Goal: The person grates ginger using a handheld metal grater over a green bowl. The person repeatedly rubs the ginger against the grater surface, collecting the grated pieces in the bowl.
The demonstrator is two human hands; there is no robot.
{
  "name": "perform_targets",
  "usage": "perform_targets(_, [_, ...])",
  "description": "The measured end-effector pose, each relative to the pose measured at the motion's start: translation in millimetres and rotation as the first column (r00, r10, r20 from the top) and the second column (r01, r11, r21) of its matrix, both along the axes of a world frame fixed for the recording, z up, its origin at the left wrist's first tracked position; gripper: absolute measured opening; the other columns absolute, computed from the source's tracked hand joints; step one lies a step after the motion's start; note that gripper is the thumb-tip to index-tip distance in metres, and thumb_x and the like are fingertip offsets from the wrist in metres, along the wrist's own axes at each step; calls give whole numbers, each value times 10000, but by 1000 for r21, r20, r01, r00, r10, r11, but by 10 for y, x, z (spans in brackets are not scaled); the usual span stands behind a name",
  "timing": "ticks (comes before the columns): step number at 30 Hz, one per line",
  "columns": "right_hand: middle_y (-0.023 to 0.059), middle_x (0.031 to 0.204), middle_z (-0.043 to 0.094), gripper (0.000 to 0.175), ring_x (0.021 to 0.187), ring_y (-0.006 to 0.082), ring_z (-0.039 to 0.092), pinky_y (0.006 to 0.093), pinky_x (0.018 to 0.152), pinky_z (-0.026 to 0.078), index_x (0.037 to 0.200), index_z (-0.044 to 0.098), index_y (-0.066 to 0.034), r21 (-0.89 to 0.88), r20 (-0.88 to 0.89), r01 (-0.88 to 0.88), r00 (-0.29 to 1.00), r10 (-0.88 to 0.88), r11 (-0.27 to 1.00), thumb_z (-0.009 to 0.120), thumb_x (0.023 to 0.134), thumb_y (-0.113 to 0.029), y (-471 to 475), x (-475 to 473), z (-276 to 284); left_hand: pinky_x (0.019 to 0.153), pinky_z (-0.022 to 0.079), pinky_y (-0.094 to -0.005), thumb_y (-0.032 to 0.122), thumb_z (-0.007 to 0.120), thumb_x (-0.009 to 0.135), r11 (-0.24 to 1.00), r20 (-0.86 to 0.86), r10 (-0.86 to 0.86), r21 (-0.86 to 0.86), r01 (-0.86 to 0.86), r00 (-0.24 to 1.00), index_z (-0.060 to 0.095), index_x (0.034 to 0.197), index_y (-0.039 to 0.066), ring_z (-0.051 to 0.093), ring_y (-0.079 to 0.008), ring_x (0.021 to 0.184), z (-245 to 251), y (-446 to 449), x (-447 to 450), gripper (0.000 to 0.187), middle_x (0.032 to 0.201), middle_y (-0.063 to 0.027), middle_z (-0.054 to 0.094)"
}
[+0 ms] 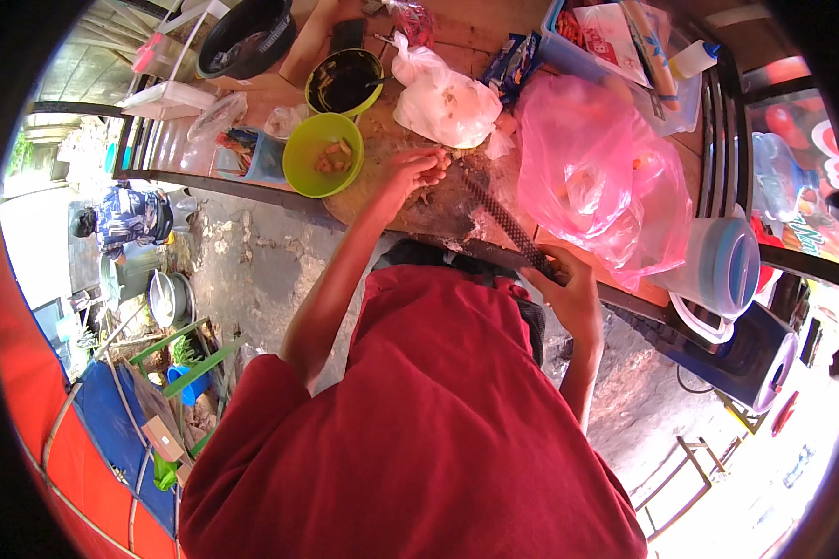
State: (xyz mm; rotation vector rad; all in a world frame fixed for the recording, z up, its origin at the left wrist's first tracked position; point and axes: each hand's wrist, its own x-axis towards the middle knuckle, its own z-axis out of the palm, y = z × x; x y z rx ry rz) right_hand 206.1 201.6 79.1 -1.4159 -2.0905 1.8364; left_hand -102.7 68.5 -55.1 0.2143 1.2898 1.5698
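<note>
My left hand (414, 173) is over a worn wooden board (363, 199), its fingers curled just below a knotted white plastic bag (454, 112). Whether a small piece lies between the fingertips is unclear. At the table's near edge my right hand (566, 285) grips the handle end of a long dark knife-like tool (507, 222) with a dotted surface; its far end points towards my left hand. Small crumbs lie on the board between them. Left of the board, a lime-green bowl (295, 162) holds several pale brown pieces.
A dark-lined bowl (346, 78) stands behind the green one. Pink plastic bags (573, 147) and a lidded clear jug (706, 262) occupy the right side. Farther back are a storage box (552, 42) and black basin (217, 66). Another person (129, 216) bends over at far left.
</note>
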Motion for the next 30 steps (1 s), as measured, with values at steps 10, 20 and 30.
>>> perform_targets(10, [30, 792, 725, 314, 718, 89, 622, 268, 626, 477, 983, 768, 11, 52, -265, 94, 961, -76, 994, 827, 860, -272, -162, -1215, 199, 911, 589, -318, 171, 607, 1033, 956, 333, -31, 284, -69, 942, 660, 1216, 0, 711, -173, 980, 835, -202, 183, 256, 1217, -159, 705])
perform_targets(20, [74, 876, 771, 327, 791, 86, 659, 255, 711, 513, 1062, 772, 17, 164, -356, 131, 932, -66, 978, 809, 877, -250, -440, -1646, 71, 859, 571, -316, 186, 685, 995, 985, 60, 99, 138, -106, 993, 686, 1137, 10, 703, -155, 930, 968, -176, 182, 226, 1027, -72, 736])
perform_targets(30, [9, 765, 677, 257, 657, 48, 565, 247, 582, 427, 1063, 760, 21, 124, -394, 167, 913, -106, 978, 771, 914, -188, -641, -1721, 43, 753, 515, -231, 226, 698, 996, 974, -413, 175, 203, -97, 894, 728, 946, -25, 657, -84, 794, 1019, -301, 187, 257, 848, -40, 725])
